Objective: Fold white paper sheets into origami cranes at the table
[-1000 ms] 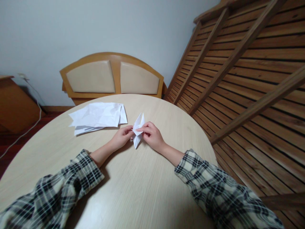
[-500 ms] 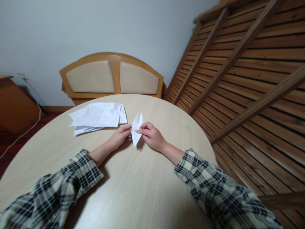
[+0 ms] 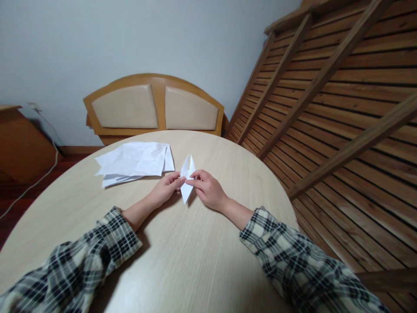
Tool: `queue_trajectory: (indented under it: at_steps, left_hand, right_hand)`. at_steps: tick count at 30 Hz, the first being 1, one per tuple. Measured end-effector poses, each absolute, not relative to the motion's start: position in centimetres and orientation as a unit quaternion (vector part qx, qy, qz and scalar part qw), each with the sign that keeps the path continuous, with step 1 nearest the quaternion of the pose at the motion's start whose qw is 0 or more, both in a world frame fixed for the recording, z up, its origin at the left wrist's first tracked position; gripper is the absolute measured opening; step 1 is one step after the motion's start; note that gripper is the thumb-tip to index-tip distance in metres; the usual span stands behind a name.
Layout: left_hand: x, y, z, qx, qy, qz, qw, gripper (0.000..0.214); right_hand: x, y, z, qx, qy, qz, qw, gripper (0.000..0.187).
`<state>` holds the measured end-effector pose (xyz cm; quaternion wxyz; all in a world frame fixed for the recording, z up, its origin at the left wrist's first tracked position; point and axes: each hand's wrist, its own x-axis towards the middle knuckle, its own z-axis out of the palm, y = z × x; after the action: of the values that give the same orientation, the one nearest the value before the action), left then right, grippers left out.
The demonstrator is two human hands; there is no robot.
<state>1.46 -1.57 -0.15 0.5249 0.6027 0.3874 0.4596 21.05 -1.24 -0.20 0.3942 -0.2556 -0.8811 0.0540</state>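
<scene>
One folded paper [image 3: 186,192], just right of the sheets [image 3: 132,158] on the bench [image 3: 182,261]. Left hand [image 3: 165,189]: grip nearly closed, pinching its left side. Right hand [image 3: 210,190]: same, fingers pinching its right side.

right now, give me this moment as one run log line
left hand: holding folded white paper | right hand: holding same piece | white paper sheets: on table

Round table [image 3: 192,256], pale wood-grain top, brighter sheen on the near part. Loose stack of white paper [image 3: 134,161] lies on the far-left area, near the rim. Top sheet [image 3: 137,156] is creased, left end notched; lower sheets [image 3: 169,161] stick out right and nearside.
</scene>
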Motion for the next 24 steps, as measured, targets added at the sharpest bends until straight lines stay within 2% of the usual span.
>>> queue_trajectory:
  at_steps: [3,6,8,10,13,17,24]
  left_hand:
    - [1.4,-1.4,-0.4,0.624,0.388,0.461,0.498,0.03]
    - [1.4,-1.5,-0.5,0.637,0.398,0.465,0.469,0.029]
    - [1.5,-1.6,-0.5,0.642,0.405,0.464,0.456,0.029]
    - [1.6,-1.7,-0.5,0.649,0.409,0.46,0.448,0.03]
    - [1.7,-1.8,-0.5,0.657,0.406,0.458,0.44,0.029]
    - [1.7,-1.8,-0.5,0.661,0.396,0.46,0.441,0.026]
    - [1.8,-2.0,0.1,0.661,0.388,0.456,0.453,0.029]
  right_hand:
    - [20.8,-1.5,-0.1,-0.259,-0.838,0.126,0.463,0.035]
    - [20.3,-1.5,-0.3,-0.327,-0.763,0.214,0.514,0.027]
    - [20.0,-1.3,-0.5,-0.382,-0.708,0.271,0.529,0.035]
    - [19.7,-1.0,-0.9,-0.411,-0.673,0.336,0.515,0.042]
    - [19.5,-0.5,-1.2,-0.404,-0.676,0.397,0.472,0.035]
    - [19.6,-0.4,-1.2,-0.384,-0.705,0.407,0.436,0.031]
    - [19.8,-0.1,-1.2,-0.372,-0.701,0.435,0.424,0.036]
